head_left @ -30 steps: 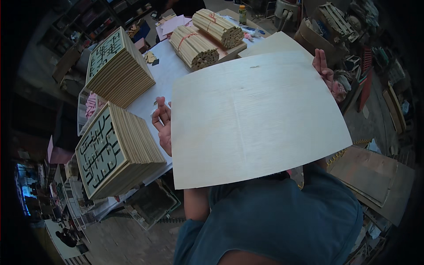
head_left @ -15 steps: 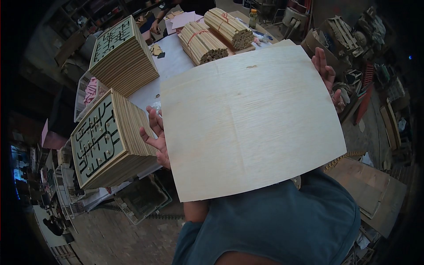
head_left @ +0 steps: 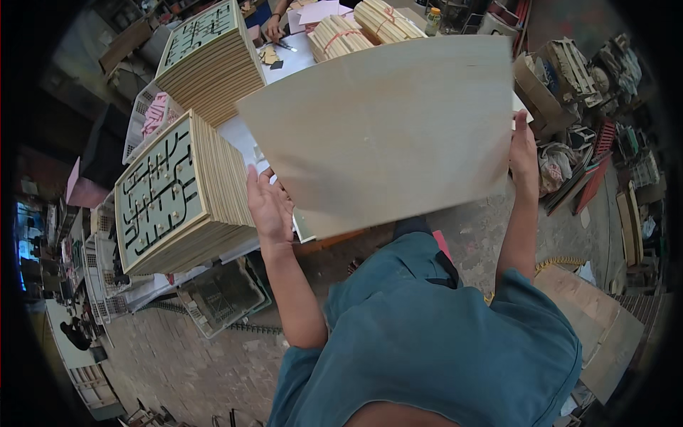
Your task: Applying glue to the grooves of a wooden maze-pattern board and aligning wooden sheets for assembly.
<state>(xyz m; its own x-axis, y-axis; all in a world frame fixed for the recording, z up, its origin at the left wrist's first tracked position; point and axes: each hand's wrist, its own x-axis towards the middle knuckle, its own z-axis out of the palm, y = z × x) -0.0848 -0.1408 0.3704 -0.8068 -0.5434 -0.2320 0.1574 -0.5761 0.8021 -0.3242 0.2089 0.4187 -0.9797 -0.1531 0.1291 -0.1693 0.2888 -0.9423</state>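
A large, thin sheet of pale plywood (head_left: 398,128) is held up between my two hands, tilted, over the near side of the table. My left hand (head_left: 272,211) is at its left edge, thumb and fingers extended along it, some fingertips behind the sheet. At the opposite edge, my right hand (head_left: 523,151) grips with its thumb upright and the other fingers mostly hidden. Just left of my left hand stands a stack of wood-framed green boards (head_left: 160,188) with black grooves and small pegs. Below the sheet's lower left corner, a pale board edge (head_left: 304,226) shows.
A second stack of framed boards (head_left: 213,60) rises farther back. Bundled wooden sticks (head_left: 340,37) lie on the white-covered table (head_left: 295,60). A co-worker's hand (head_left: 273,28) is at the far side. A white basket (head_left: 135,132) holds pink pieces; a crate (head_left: 224,295) sits on the floor.
The plywood sheet has tipped and moved away from my body, now showing a shaded face. My forearms have come into view beneath it, and both hands have shifted along its side edges.
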